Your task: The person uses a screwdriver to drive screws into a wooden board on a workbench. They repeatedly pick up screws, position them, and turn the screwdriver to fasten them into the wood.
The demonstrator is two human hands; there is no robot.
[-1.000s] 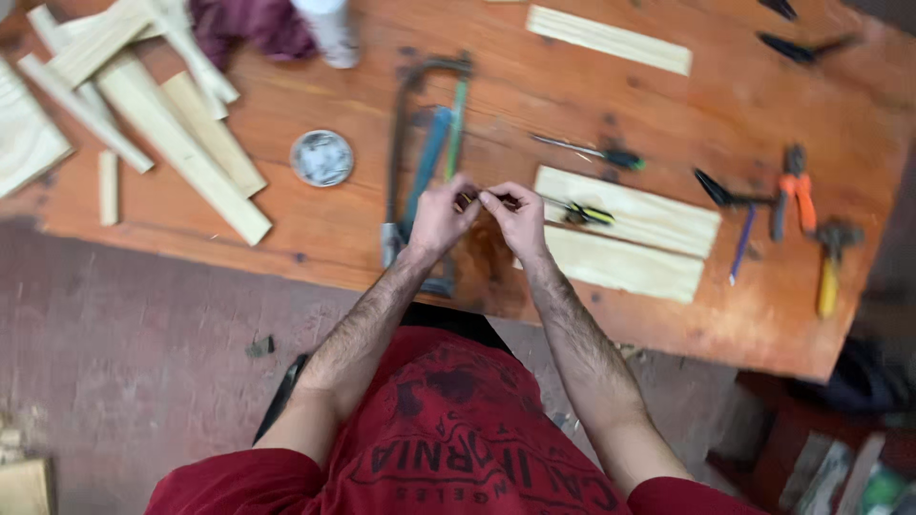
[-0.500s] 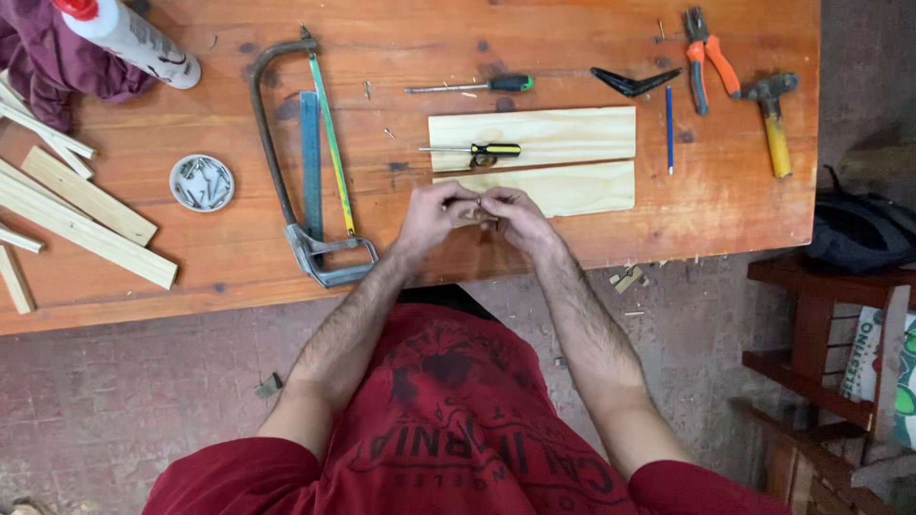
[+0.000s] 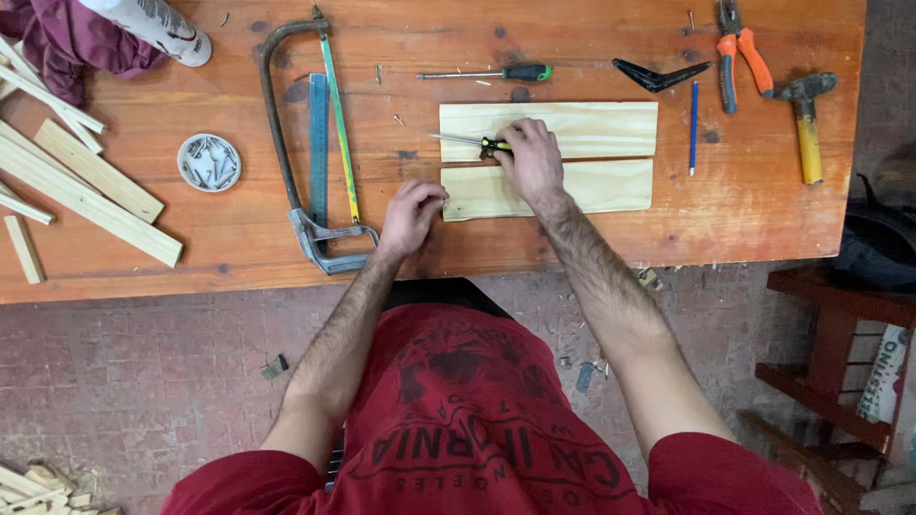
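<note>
This is a woodworking workshop: on the wooden workbench (image 3: 763, 219) lie a hacksaw (image 3: 296, 143), a hammer (image 3: 807, 119), pliers (image 3: 739, 48) and pine boards (image 3: 572, 157).

The right hand (image 3: 530, 160) grips a small screwdriver (image 3: 468, 142) on two pale boards (image 3: 592, 129). The left hand (image 3: 410, 216) rests beside them on the worktop (image 3: 534, 38).

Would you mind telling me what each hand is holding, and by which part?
The right hand grips a small screwdriver by its black-and-yellow handle. The left hand is pinched closed; what it holds, if anything, cannot be told.
</note>
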